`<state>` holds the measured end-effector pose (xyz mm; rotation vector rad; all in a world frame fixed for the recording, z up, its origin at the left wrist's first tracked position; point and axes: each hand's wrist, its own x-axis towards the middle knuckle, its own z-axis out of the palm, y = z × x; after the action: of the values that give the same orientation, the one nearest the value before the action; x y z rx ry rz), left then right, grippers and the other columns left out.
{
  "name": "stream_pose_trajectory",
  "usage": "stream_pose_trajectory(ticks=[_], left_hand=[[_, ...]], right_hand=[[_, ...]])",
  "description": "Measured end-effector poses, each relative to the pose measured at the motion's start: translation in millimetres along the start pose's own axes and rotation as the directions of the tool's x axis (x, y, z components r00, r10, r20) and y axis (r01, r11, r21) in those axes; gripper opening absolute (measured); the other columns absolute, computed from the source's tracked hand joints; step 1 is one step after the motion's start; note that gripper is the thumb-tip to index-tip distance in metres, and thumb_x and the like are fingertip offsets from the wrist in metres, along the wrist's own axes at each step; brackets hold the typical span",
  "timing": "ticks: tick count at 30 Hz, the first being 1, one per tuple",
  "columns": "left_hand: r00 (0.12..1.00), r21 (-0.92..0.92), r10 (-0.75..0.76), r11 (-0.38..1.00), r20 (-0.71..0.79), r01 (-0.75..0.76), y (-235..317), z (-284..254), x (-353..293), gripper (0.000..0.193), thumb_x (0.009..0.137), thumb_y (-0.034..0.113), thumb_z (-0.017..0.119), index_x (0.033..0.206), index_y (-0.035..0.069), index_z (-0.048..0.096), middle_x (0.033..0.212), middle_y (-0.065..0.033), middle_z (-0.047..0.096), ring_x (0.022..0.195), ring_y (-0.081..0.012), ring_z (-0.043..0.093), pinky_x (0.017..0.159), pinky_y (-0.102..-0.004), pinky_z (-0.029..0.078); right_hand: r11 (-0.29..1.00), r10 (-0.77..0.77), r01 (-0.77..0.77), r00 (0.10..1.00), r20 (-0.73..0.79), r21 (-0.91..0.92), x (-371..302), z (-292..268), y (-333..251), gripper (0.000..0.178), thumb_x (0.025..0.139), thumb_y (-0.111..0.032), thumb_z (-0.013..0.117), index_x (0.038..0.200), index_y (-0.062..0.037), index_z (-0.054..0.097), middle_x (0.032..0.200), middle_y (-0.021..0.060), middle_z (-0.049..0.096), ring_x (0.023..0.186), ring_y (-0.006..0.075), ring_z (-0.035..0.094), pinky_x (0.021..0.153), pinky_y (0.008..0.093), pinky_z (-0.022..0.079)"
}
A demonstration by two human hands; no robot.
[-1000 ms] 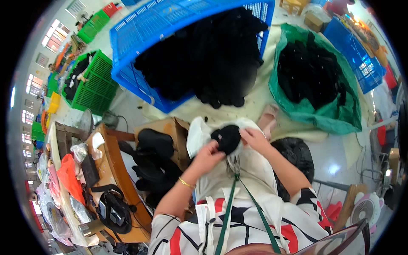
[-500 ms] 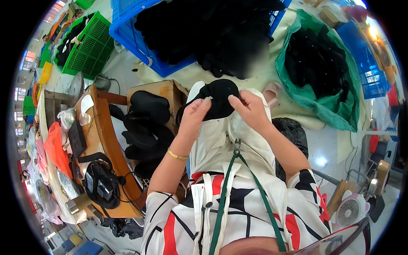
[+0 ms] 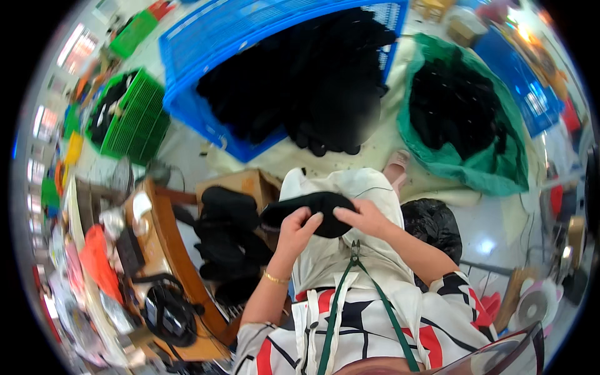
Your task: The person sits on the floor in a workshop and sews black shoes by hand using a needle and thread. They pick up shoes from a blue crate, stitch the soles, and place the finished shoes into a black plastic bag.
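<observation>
A soft black slipper-shaped fabric piece (image 3: 325, 212) is held above my lap, lying crosswise with its dark opening at the left end. My left hand (image 3: 298, 232) grips its near edge, thumb on top and the other fingers curled. At the right end my right hand (image 3: 362, 217) pinches it between the thumb and fingers, which are partly hidden beneath. Small green-corded snips (image 3: 355, 249) hang from my neck against the white apron (image 3: 337, 272). To the left, similar black pieces (image 3: 228, 234) are piled by a cardboard box (image 3: 250, 184).
Ahead stands a large blue crate (image 3: 206, 134) heaped with black pieces. A green sack (image 3: 462, 172) of black pieces is at the right, near a black plastic bag (image 3: 434, 228). A wooden table (image 3: 181, 262) carries a black headset (image 3: 167, 312). A green crate (image 3: 140, 122) is at the far left.
The view has shifted, so the scene sits lower in it. The black piece has turned more lengthwise across my lap, and my hands have come closer together on it.
</observation>
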<state>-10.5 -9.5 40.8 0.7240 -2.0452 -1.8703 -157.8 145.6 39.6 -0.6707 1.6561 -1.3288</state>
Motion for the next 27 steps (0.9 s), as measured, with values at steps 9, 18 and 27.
stream_pose_trajectory(ticks=[9,18,27], left_hand=[[0.948,0.241,0.302,0.932,-0.104,-0.27,2,35,-3,0.014,0.09,0.01,0.066,0.099,0.0,0.066,0.088,-0.0075,0.064,0.078,-0.0151,0.059,0.074,-0.0266,0.048],[0.991,0.152,0.134,0.979,0.011,-0.134,-26,34,-1,0.012,0.09,0.009,0.066,0.096,-0.001,0.069,0.084,-0.0051,0.066,0.074,-0.0096,0.059,0.07,-0.0238,0.049],[0.962,0.367,0.229,0.891,0.151,-0.27,-10,37,19,0.011,0.089,0.008,0.066,0.095,0.0,0.068,0.086,-0.0106,0.067,0.075,-0.0206,0.063,0.07,-0.03,0.05]], right_hand=[[0.938,0.299,-0.264,0.943,-0.143,0.224,-11,-73,56,0.048,0.082,-0.045,0.068,0.1,-0.0007,0.07,0.085,0.0101,0.067,0.064,0.0192,0.064,0.054,0.0322,0.054],[0.864,-0.022,0.344,0.755,-0.655,0.367,-29,-251,-20,0.048,0.093,-0.053,0.059,0.085,-0.0054,0.061,0.071,0.0007,0.056,0.063,0.0096,0.054,0.062,0.0255,0.047],[0.983,0.002,0.091,0.863,-0.504,0.161,-4,-183,65,0.018,0.093,-0.019,0.063,0.09,-0.0018,0.065,0.071,0.0016,0.061,0.063,0.0101,0.057,0.059,0.0249,0.046]])
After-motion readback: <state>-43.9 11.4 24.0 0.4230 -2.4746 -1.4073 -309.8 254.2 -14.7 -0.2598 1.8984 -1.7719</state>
